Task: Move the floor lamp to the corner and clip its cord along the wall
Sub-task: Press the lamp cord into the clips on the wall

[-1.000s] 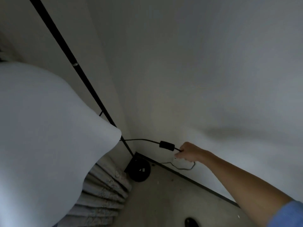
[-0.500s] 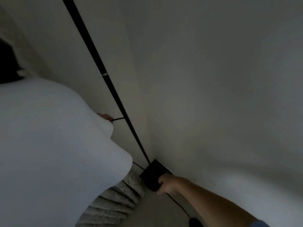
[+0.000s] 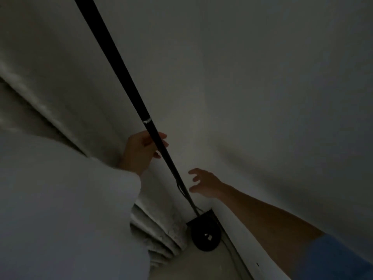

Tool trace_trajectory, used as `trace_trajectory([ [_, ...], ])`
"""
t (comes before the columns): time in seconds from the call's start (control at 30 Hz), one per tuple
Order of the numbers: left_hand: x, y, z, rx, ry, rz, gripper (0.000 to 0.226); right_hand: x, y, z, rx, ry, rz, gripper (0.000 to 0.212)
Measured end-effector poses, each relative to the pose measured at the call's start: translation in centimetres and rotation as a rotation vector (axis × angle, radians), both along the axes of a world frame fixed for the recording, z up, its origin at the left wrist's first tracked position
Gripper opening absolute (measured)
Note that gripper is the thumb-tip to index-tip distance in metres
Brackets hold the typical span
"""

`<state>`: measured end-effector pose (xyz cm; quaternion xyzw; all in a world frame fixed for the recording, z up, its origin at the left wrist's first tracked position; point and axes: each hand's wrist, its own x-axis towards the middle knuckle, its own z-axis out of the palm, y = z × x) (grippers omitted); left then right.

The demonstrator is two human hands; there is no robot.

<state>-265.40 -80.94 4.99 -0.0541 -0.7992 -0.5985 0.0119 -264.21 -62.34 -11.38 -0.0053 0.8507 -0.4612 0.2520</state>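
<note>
The floor lamp's black pole [image 3: 121, 63] slants down from the top left to its round black base [image 3: 205, 235], which sits on the floor in the corner of two pale walls. My left hand [image 3: 141, 152] curls around the pole at mid-height, fingers showing on the pole's right side. My right hand [image 3: 204, 183] hovers just right of the lower pole, fingers spread and holding nothing. A thin cord loop [image 3: 181, 188] hangs along the lower pole. A dark stretch of cord [image 3: 229, 247] lies on the floor beside the base, along the baseboard.
A big white shape [image 3: 60, 209] fills the lower left and hides my left forearm. A pleated pale curtain [image 3: 159, 229] hangs down to the floor just left of the base. The scene is dim. A dark baseboard [image 3: 240, 259] runs along the right wall.
My right hand has left the base and cord, risen and spread open beside the pole. My left hand has moved onto the pole. The view has shifted closer to the corner.
</note>
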Motion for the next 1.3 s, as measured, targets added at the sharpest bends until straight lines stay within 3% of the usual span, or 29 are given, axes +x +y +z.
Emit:
trace_trajectory([
  [0.1,1.4,-1.8,1.8,0.125,0.03,-0.058,0.024,-0.9,-2.6,1.5,-0.151,0.02,0.074,0.055],
  [0.2,2.7,-2.7,1.7,0.187,0.011,-0.088,0.035,-1.6,-3.7,3.8,-0.22,0.008,0.17,0.018],
  [0.37,4.4,-2.5,1.4,0.133,-0.037,-0.218,0.044,-1.6,-2.4,5.5,-0.2,0.021,0.276,0.024],
  [0.43,5.0,-1.6,1.7,0.063,-0.031,-0.235,0.031,-1.6,-2.0,5.5,-0.12,0.078,0.276,0.01],
  [0.53,5.5,-0.5,1.8,-0.007,0.002,-0.226,0.014,-1.4,-1.4,5.9,-0.059,0.101,0.285,0.032],
  [0.63,5.5,-0.2,1.6,-0.004,0.028,-0.188,0.021,-0.8,-1.4,6.3,-0.046,0.125,0.336,0.023],
  [0.7,5.5,-0.3,1.4,0.014,0.027,-0.153,0.03,-0.4,-1.8,6.8,-0.073,0.108,0.348,0.031],
  [0.77,5.7,-0.5,1.2,0.038,0.026,-0.122,0.02,-0.3,-2.4,7.1,-0.081,0.107,0.388,0.034],
  [0.83,5.9,-0.7,1.1,0.05,0.031,-0.108,0.013,-0.1,-2.9,7.2,-0.06,0.128,0.414,0.023],
  [0.9,6.0,-1.1,0.8,0.042,0.048,-0.101,0.019,0.2,-3.4,6.6,-0.016,0.208,0.389,0.019],
  [1.0,5.8,-1.2,0.5,0.036,0.064,-0.079,0.027,0.9,-3.9,5.1,0.089,0.327,0.331,0.029],
  [1.3,5.6,-0.1,-0.1,0.052,0.137,-0.009,0.013,0.6,-1.2,2.8,0.384,0.598,0.315,0.049],
])
